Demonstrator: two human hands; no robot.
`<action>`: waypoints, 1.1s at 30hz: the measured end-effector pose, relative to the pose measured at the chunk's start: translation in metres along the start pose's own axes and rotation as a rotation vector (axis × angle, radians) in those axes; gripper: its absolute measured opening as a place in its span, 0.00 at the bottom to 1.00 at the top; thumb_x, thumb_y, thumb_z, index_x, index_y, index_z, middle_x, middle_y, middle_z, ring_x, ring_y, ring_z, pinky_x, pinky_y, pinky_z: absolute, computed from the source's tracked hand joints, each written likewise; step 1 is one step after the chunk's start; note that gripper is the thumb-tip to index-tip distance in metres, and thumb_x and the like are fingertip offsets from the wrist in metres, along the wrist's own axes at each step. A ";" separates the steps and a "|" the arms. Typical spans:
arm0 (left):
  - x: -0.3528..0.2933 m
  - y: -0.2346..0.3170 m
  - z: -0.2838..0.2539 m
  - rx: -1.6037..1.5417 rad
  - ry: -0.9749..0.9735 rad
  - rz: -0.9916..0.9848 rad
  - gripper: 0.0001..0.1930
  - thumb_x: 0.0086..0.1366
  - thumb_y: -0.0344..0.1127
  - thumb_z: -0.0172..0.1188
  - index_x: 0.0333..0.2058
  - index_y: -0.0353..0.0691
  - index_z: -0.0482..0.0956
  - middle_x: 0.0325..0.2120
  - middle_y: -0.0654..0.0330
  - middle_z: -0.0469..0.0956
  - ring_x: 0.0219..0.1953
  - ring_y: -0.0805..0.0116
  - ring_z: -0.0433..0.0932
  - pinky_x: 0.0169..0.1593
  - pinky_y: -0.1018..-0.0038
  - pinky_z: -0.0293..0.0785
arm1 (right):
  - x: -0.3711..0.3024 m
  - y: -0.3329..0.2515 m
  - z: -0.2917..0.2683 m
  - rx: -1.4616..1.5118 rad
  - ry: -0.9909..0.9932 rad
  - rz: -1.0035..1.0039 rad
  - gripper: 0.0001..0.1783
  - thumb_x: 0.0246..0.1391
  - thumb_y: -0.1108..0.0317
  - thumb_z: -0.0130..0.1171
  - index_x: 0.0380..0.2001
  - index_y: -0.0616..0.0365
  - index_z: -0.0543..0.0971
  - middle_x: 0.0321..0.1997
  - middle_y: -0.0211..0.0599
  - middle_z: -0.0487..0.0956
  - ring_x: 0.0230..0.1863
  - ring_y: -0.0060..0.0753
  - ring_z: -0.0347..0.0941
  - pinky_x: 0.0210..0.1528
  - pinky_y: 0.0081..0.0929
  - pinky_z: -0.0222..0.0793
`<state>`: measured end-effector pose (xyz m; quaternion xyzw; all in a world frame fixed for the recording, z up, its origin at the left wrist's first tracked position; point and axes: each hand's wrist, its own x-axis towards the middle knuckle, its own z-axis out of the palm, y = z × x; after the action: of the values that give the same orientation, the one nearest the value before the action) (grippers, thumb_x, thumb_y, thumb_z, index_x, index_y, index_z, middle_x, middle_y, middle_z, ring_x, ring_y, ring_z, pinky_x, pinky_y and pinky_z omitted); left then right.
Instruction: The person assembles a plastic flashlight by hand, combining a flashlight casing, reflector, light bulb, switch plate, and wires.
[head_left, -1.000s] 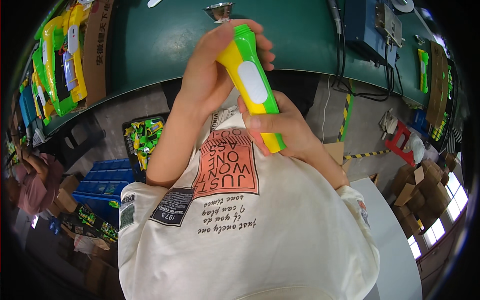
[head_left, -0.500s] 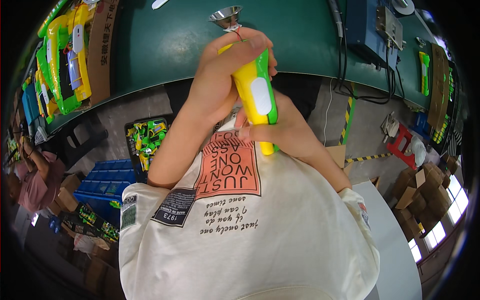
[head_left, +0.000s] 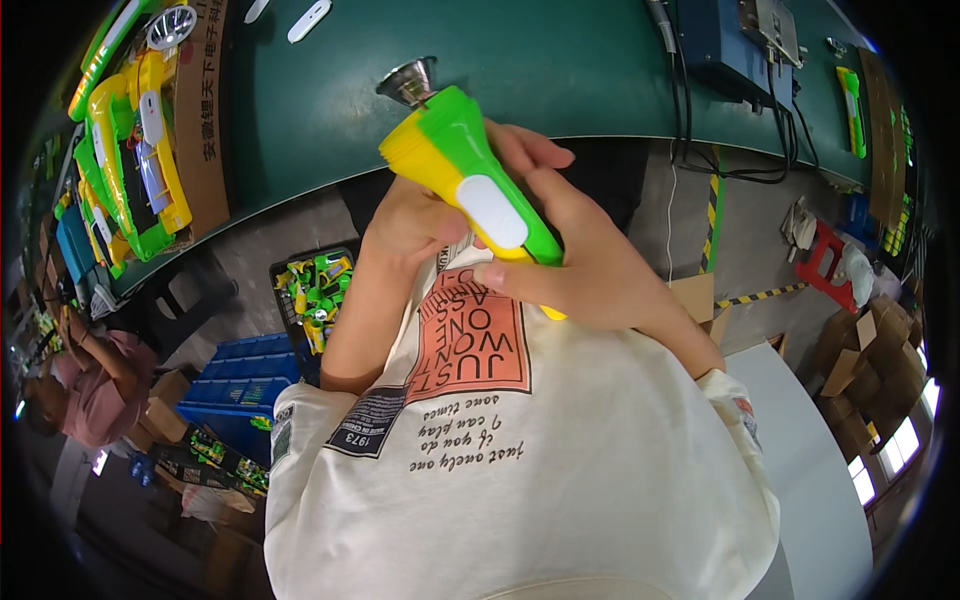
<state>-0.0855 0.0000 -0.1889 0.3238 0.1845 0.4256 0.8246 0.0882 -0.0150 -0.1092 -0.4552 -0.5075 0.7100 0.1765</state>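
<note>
A yellow and green flashlight body (head_left: 450,145) with a white oval switch panel (head_left: 492,212) is tilted in front of my chest, its wide end pointing up and left. Just beyond that end is a silver reflector cup (head_left: 408,82), joined by a thin wire. My left hand (head_left: 418,222) grips the yellow side from beneath, its thumb near the panel and its other fingers mostly hidden. Around the narrow handle my right hand (head_left: 575,250) is closed, thumb across the near side and some fingers reaching past the green side.
Flashlight shells fill a cardboard box (head_left: 205,130) at left on the green table (head_left: 330,110). White oval parts (head_left: 309,20) lie farther back. A blue machine (head_left: 722,55) with black cables is at right. Below stand a black crate (head_left: 318,300) and blue crates (head_left: 235,375); a person (head_left: 110,375) works at far left.
My left hand has moved from around the wide end down to the body's yellow side, uncovering that end. The flashlight has tipped leftward, and the reflector cup has shifted down and left.
</note>
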 end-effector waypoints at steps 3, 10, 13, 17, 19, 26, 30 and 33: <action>-0.004 -0.012 -0.006 -0.128 0.002 0.167 0.35 0.45 0.57 0.74 0.41 0.36 0.71 0.48 0.42 0.73 0.55 0.48 0.72 0.58 0.57 0.71 | -0.002 0.012 -0.003 0.206 -0.114 0.006 0.30 0.55 0.71 0.58 0.60 0.68 0.62 0.50 0.39 0.73 0.50 0.26 0.70 0.52 0.26 0.67; -0.013 0.009 0.012 0.190 0.317 0.011 0.36 0.55 0.48 0.67 0.55 0.27 0.67 0.53 0.45 0.72 0.53 0.54 0.75 0.56 0.62 0.72 | 0.001 0.021 -0.004 0.145 0.154 -0.245 0.32 0.58 0.61 0.59 0.61 0.65 0.65 0.45 0.43 0.75 0.46 0.25 0.72 0.50 0.23 0.66; -0.022 0.015 0.012 0.231 0.409 -0.045 0.30 0.56 0.40 0.67 0.53 0.28 0.70 0.51 0.47 0.74 0.52 0.54 0.76 0.57 0.62 0.72 | 0.005 0.027 -0.015 -0.095 0.162 -0.283 0.31 0.55 0.60 0.61 0.60 0.63 0.69 0.41 0.43 0.75 0.41 0.27 0.72 0.46 0.23 0.66; -0.021 0.018 0.016 0.304 0.424 0.001 0.28 0.54 0.32 0.67 0.53 0.29 0.71 0.49 0.48 0.76 0.52 0.52 0.76 0.57 0.59 0.71 | 0.005 0.017 -0.025 -0.246 0.223 -0.261 0.28 0.46 0.64 0.68 0.51 0.62 0.75 0.36 0.38 0.75 0.39 0.32 0.71 0.44 0.28 0.68; -0.019 0.015 0.010 0.328 0.366 0.071 0.29 0.53 0.30 0.67 0.54 0.29 0.69 0.51 0.45 0.74 0.54 0.48 0.74 0.58 0.56 0.70 | 0.006 0.015 -0.030 -0.327 0.233 -0.315 0.28 0.43 0.65 0.69 0.49 0.62 0.76 0.35 0.37 0.74 0.39 0.35 0.72 0.43 0.29 0.68; -0.016 0.017 0.007 0.207 0.189 0.269 0.28 0.53 0.35 0.70 0.51 0.34 0.69 0.54 0.35 0.69 0.58 0.39 0.68 0.60 0.49 0.67 | 0.003 -0.002 -0.037 -0.654 0.292 -0.445 0.29 0.33 0.70 0.73 0.44 0.56 0.77 0.38 0.37 0.74 0.42 0.42 0.71 0.43 0.33 0.69; -0.023 0.017 -0.011 0.164 -0.086 0.461 0.16 0.62 0.36 0.62 0.46 0.37 0.71 0.55 0.36 0.67 0.60 0.38 0.66 0.64 0.47 0.60 | 0.003 -0.006 -0.031 -0.735 0.437 -0.669 0.31 0.26 0.72 0.74 0.42 0.53 0.78 0.42 0.36 0.74 0.43 0.44 0.69 0.44 0.35 0.68; -0.033 0.032 0.002 0.233 -0.150 0.536 0.13 0.64 0.40 0.59 0.45 0.43 0.74 0.54 0.40 0.68 0.63 0.40 0.62 0.66 0.47 0.57 | 0.005 0.000 -0.041 -0.662 0.453 -0.830 0.32 0.23 0.73 0.74 0.41 0.53 0.78 0.45 0.37 0.74 0.45 0.44 0.69 0.44 0.35 0.68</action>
<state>-0.1219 -0.0140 -0.1639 0.4842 0.0786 0.5790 0.6513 0.1192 0.0110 -0.1143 -0.3897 -0.7882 0.2695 0.3927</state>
